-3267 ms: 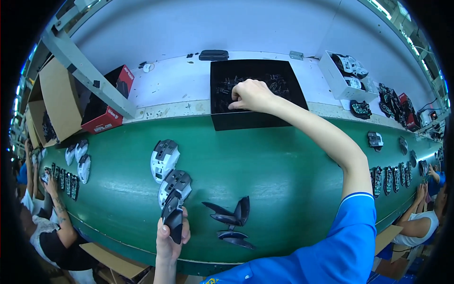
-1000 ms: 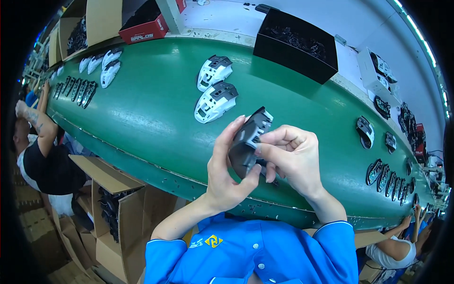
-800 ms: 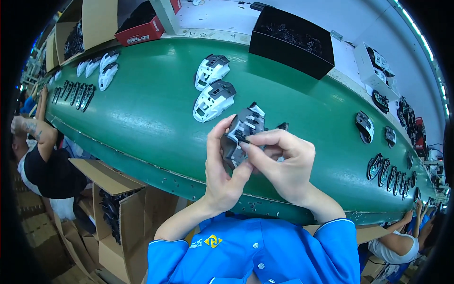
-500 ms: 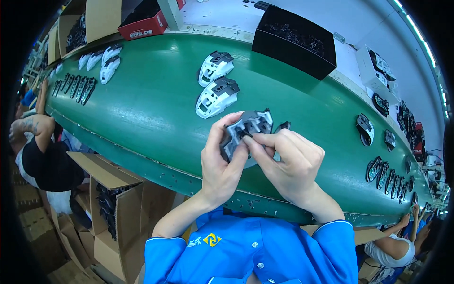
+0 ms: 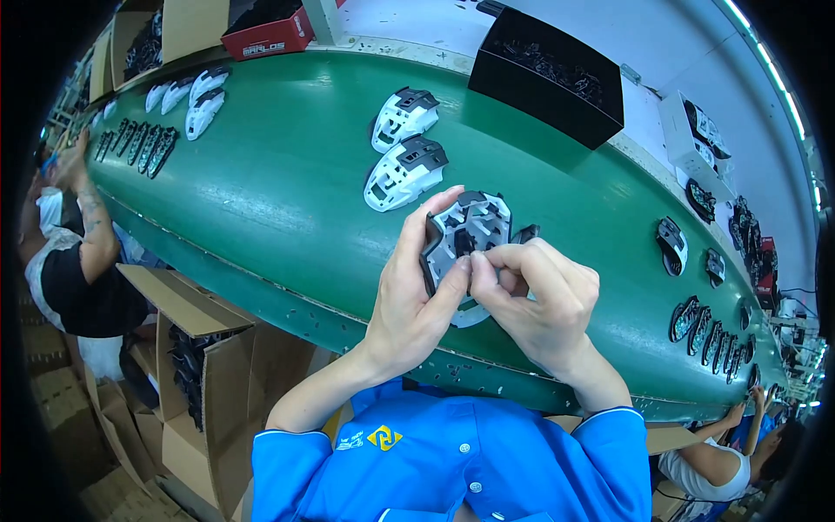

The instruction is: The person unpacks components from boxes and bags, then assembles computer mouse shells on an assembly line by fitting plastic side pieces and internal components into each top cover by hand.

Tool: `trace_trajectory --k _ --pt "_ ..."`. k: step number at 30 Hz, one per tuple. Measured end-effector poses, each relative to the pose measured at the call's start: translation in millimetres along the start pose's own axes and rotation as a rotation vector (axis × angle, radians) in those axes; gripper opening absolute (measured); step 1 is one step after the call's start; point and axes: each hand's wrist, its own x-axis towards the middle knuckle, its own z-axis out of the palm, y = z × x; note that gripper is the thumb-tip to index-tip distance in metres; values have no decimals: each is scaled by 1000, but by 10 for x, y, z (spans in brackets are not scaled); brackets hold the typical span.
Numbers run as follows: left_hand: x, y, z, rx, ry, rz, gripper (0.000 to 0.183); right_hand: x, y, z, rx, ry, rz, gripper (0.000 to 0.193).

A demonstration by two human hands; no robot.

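Mouse shell [image 5: 489,219], pale inside with dark edges, was located in the head view above the green surface [image 5: 287,209], inner side facing the wearer. The left hand [image 5: 404,296] grasped the shell's left side in its grip. The right hand [image 5: 554,291] brought thumb and fingertips to a small black part [image 5: 464,240] inside; whether that grip held the part could not be determined. Two white-and-grey shells [image 5: 406,177] lay farther left; a black box [image 5: 541,110] stood far right.

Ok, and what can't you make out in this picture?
In the head view:
What the fingertips of the right hand press on: covered by them.
The held shell: outer face turned away.
Loose pieces in the black box: too small.
Red box: far end cut off by the top edge.
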Motion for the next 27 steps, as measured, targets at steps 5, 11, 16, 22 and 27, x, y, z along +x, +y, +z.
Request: trace_trajectory --k 5,11,16,22,27 --pt "15 -52 -12 -13 23 83 49 29 -45 14 24 8 63 14" --pt "6 21 -59 -22 54 -26 41 10 -9 -29 -155 -52 -94 12" --pt "11 102 -124 -9 85 12 35 -8 -21 -31 -23 50 -45 39" --pt "14 160 -137 -100 50 -24 33 -68 -78 100 211 -189 284 69" --pt "15 90 -212 32 28 11 39 -71 -52 170 294 -46 195 65"
